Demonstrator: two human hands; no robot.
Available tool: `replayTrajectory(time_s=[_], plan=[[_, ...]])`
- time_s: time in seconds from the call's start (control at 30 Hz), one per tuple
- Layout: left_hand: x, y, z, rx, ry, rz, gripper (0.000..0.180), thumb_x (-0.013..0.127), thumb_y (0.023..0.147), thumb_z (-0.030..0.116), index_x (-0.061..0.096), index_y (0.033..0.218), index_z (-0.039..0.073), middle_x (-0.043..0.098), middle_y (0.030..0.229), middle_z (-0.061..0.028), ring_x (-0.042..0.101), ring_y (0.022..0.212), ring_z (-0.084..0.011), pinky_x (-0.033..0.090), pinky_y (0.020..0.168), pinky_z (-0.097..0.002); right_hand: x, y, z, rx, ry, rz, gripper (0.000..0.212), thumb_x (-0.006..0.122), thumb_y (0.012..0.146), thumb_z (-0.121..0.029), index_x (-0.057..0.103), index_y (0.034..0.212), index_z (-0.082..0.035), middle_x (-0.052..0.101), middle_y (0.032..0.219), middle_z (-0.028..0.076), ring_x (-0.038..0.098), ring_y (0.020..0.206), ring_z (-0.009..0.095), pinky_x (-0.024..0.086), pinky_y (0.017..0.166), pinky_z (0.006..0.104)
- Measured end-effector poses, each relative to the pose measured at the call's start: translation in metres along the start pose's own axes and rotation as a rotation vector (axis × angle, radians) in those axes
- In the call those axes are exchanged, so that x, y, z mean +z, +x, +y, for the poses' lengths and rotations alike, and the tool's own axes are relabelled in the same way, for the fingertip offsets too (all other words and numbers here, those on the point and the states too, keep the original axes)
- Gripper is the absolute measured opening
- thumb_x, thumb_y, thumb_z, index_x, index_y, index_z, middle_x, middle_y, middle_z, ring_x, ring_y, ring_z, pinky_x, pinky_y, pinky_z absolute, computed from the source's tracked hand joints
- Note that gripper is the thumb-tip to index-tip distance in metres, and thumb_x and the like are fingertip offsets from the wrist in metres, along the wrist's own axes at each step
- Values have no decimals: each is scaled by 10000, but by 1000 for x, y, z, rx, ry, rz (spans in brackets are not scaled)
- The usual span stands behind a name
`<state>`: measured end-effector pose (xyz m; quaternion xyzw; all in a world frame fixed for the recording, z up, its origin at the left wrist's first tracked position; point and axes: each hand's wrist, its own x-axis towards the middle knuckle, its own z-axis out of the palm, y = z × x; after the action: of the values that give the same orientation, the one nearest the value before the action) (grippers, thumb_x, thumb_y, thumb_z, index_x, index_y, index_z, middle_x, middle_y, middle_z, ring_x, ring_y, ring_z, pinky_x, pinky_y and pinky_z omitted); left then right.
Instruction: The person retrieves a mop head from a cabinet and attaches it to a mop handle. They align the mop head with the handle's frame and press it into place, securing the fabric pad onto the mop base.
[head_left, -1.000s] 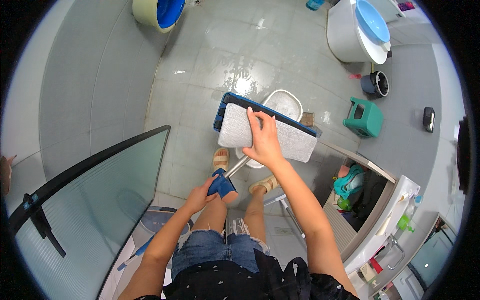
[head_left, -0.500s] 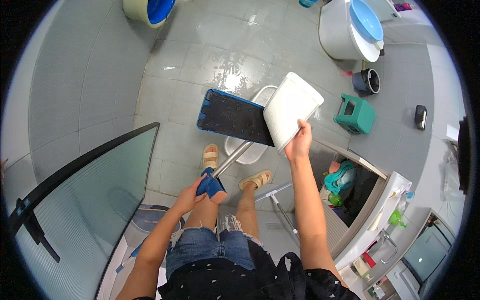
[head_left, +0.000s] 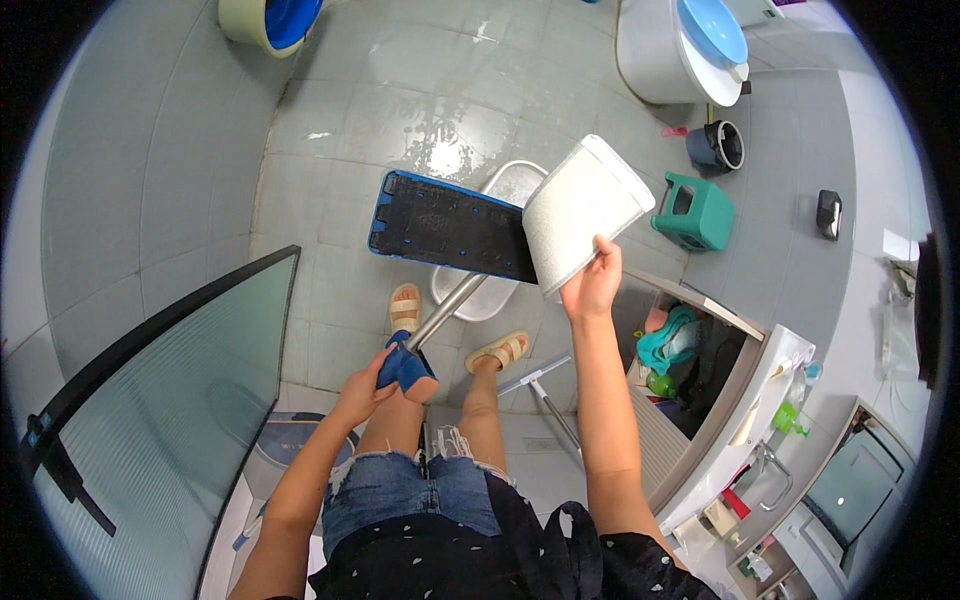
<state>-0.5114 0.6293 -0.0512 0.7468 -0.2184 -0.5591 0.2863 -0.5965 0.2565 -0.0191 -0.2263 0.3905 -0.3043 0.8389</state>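
Note:
My left hand (head_left: 366,392) is closed around the blue grip of a flat mop (head_left: 400,372). Its metal pole runs up to a rectangular head with a black underside (head_left: 452,226) and blue rim, turned upward. With my right hand (head_left: 594,282) I pinch the lower edge of a white mop pad (head_left: 585,215). The pad is bent back over the right end of the head and covers it; whether it still clings there is hidden. Below the head, on the floor, sits a light grey basin (head_left: 476,303), partly covered by the mop head and pad.
Water wets the grey tiled floor (head_left: 440,150). A glass door (head_left: 180,400) stands at left. To the right are a green stool (head_left: 697,213), a small bin (head_left: 716,146) and an open cabinet (head_left: 690,440). A squeegee (head_left: 535,376) lies near my feet.
The view has shifted slightly, moving the surroundings left. The white pad has moved a little to the right relative to the mop head. Both hands keep their holds.

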Motion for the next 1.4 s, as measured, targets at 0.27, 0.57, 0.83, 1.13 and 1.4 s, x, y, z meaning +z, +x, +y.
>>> replayTrajectory(time_s=[0.27, 0.57, 0.83, 1.13, 1.4], plan=[[-4, -1, 0, -16, 49, -43, 701, 639, 821, 216, 283, 1424, 215, 621, 949, -238, 606, 834, -423, 474, 713, -436, 7, -21, -17, -640, -320, 435, 223, 476, 881, -187, 521, 1013, -13, 545, 1089, 89, 496, 1058, 196, 373, 971, 358], [0, 2, -1, 32, 2, -2, 703, 648, 820, 222, 285, 1422, 198, 609, 1007, -248, 600, 866, -428, 476, 724, -442, 40, -39, -18, -1203, -1119, 420, 340, 378, 949, -156, 471, 1156, 98, 540, 1155, 157, 519, 956, 220, 406, 928, 365], [15, -2, 12, 43, 126, -34, 713, 648, 825, 273, 270, 1429, 249, 624, 940, -242, 606, 824, -420, 471, 702, -460, 79, -21, 72, -1003, -1516, -332, 597, 443, 691, 108, 525, 1268, -25, 521, 1282, 194, 470, 1224, 352, 369, 1032, 444], [26, 5, 6, 72, 105, -9, 713, 639, 832, 238, 259, 1436, 235, 613, 1008, -249, 605, 889, -419, 471, 756, -454, 72, -27, 42, -689, -1104, 155, 277, 447, 920, -99, 531, 1118, 77, 612, 1056, 204, 579, 961, 265, 416, 893, 355], [8, -3, 6, 25, 85, 27, 710, 632, 829, 212, 257, 1433, 236, 623, 948, -242, 602, 833, -434, 470, 716, -471, 54, -20, -13, -668, -736, 126, 290, 447, 958, -204, 488, 1112, 38, 547, 1057, 104, 504, 946, 153, 421, 806, 292]])
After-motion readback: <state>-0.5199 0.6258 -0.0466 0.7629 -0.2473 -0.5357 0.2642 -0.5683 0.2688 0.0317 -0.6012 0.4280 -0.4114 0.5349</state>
